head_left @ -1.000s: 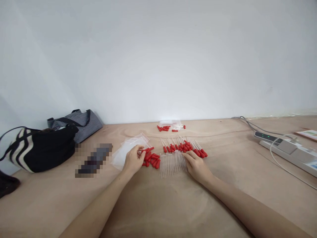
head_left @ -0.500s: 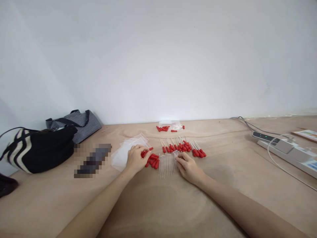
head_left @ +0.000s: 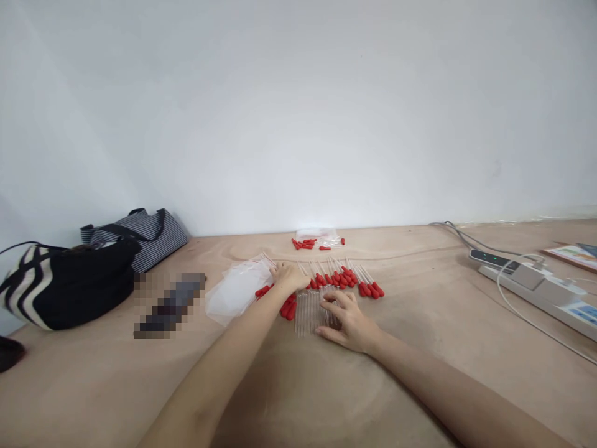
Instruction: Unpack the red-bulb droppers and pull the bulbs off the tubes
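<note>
My left hand [head_left: 288,276] reaches across a loose pile of red rubber caps [head_left: 288,307] to the near end of a row of glass droppers with red bulbs [head_left: 347,279]. Its fingers are curled together, and whatever they pinch is hidden. My right hand [head_left: 347,318] lies with fingers spread on a bunch of bare clear glass tubes [head_left: 308,309] on the wooden table [head_left: 289,386]. A stack of clear zip bags [head_left: 237,288] sits just left of my left hand.
A small heap of red caps and a clear bag [head_left: 313,240] lies by the wall. A black and white bag [head_left: 65,285] and a striped bag [head_left: 142,235] stand at the left, a pixelated dark item [head_left: 168,305] beside them. A power strip [head_left: 536,283] with cables and a booklet [head_left: 573,254] are at the right.
My left hand moved right and away from me, from the cap pile to the row of droppers. My right hand slid left and nearer, onto the bare tubes.
</note>
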Tool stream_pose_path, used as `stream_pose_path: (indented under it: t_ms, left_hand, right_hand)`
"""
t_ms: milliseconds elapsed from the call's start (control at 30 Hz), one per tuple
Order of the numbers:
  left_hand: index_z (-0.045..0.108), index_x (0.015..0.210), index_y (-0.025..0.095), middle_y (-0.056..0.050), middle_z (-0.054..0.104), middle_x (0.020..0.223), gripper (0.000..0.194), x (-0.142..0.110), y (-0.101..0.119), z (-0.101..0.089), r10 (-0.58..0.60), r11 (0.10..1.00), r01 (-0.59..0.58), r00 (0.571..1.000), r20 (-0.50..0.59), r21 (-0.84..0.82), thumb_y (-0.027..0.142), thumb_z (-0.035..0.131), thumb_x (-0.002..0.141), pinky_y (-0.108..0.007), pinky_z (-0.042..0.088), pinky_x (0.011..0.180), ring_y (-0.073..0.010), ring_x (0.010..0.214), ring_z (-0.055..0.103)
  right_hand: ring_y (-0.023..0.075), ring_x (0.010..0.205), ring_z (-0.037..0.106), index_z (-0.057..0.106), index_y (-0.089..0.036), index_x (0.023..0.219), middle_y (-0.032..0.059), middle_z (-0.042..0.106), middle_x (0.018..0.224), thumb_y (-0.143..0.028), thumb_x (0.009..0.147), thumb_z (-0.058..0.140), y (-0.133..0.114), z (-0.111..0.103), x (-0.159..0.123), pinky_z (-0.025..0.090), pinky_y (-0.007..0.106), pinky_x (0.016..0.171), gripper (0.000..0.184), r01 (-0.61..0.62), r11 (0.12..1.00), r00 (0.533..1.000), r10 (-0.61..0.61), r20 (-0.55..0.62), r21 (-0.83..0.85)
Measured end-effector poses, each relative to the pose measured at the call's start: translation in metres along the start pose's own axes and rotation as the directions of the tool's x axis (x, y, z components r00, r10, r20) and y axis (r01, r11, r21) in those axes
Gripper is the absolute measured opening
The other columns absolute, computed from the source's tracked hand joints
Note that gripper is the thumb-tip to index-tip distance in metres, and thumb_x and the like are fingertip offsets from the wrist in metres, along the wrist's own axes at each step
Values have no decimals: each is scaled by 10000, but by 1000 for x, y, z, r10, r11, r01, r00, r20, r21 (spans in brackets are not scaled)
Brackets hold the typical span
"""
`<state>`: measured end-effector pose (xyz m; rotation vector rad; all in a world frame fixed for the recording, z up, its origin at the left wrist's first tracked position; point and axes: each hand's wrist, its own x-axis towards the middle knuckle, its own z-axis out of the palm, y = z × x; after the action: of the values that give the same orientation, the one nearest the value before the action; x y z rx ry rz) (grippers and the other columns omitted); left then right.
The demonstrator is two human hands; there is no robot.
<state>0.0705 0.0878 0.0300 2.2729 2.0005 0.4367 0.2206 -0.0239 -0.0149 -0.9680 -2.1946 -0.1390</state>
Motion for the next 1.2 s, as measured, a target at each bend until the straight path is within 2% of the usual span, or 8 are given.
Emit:
stream_pose_path:
  t_ms: [267, 400, 533, 600, 700, 900, 1000, 1200]
  left_hand:
    - [660, 735, 156, -189, 611, 1026, 276, 3, 6, -11, -106, 988, 100, 993, 50, 115, 382, 552, 617, -484, 325, 787, -396, 1036, 461]
    - [611, 687, 156, -153, 648, 865, 242, -19, -9, -35, -6, 992, 3, 1000, 24, 130, 323, 440, 725, -453, 338, 753, -341, 918, 540]
    - [543, 810, 172, -65, 644, 782, 208, -62, -22, -47, 166, 977, -162, 986, -19, 139, 228, 343, 800, -423, 292, 820, -224, 774, 580]
    - [523, 801, 168, -59, 634, 773, 181, -81, -26, -43, 314, 938, -299, 947, -62, 178, 212, 348, 813, -425, 275, 828, -212, 758, 570]
    - [517, 783, 169, -62, 623, 777, 159, -98, -30, -29, 514, 848, -470, 842, -166, 243, 196, 366, 825, -419, 270, 820, -212, 791, 546]
    - [530, 765, 173, -29, 624, 748, 173, -107, -28, 0, 662, 749, -597, 661, -354, 285, 210, 391, 860, -400, 241, 874, -171, 776, 532]
    - [550, 762, 180, -14, 632, 760, 189, -109, -25, 4, 670, 737, -627, 629, -394, 253, 221, 397, 866, -396, 239, 890, -158, 788, 540]
    - [620, 853, 235, -45, 627, 993, 166, -112, -25, 4, 625, 767, -610, 638, -450, 200, 289, 464, 833, -455, 212, 933, -207, 976, 516]
  right_hand:
    - [190, 914, 507, 593, -203, 930, 77, 572, 980, -354, 789, 519, -1, -8, -1, 255, 421, 846, 220, -79, 995, 996, 76, -52, -59]
    - [179, 897, 514, 598, -207, 916, 65, 578, 950, -260, 801, 482, 4, -6, -2, 262, 395, 829, 172, -150, 986, 982, 139, -125, -79]
    - [191, 909, 519, 551, -201, 1047, 71, 576, 968, -249, 795, 473, 6, -5, -2, 281, 381, 822, 268, -194, 973, 956, 159, -245, -122]
    - [207, 961, 509, 500, -197, 1137, 86, 566, 1034, -272, 796, 481, 4, -8, -1, 277, 383, 841, 350, -192, 968, 942, 136, -306, -160]
    - [229, 1059, 470, 448, -223, 1207, 89, 539, 1140, -302, 798, 495, -1, -12, 0, 230, 404, 903, 419, -137, 958, 950, 56, -307, -250]
    - [181, 1017, 512, 576, -286, 1009, 2, 642, 964, -267, 813, 516, -4, -7, 1, 116, 419, 955, 206, 50, 944, 976, -116, -185, -327]
    - [137, 871, 558, 603, -265, 913, -35, 650, 760, -215, 822, 510, -3, -4, 0, 116, 401, 949, 140, 70, 931, 973, -142, -181, -358]
    - [98, 711, 532, 602, -283, 926, -53, 578, 602, -108, 822, 433, -7, -6, -2, 126, 381, 938, 264, 104, 921, 975, -168, -144, -375]
